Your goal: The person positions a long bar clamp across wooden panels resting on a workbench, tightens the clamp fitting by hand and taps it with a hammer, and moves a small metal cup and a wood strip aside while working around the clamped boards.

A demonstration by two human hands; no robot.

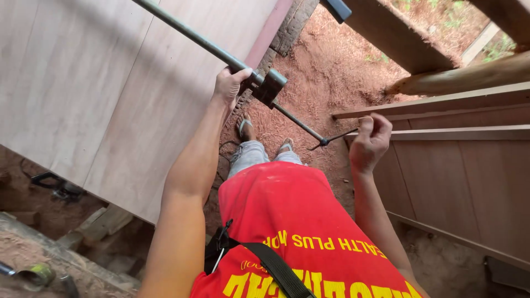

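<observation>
Left hand (231,84) is wrapped around the long bar clamp (221,54), right by its dark metal jaw block (269,86), at the edge of the plywood panel (99,94). Right hand (369,142) pinches the crank handle (337,139) at the screw's end. Looks rigid, heavy steel (probably end-heavy), so gripping beside the block seems wise.

the long metal bar clamp (221,52) runs on a slant from the upper left down toward the lower right, its grey pipe lying over the pale plywood panel (110,94). a dark, blocky sliding jaw (269,85) sits on the pipe just past the panel's edge. beyond it a thinner screw rod (298,122) continues down to a small cross handle (326,142), which hangs above the red, sawdust-strewn ground.
</observation>
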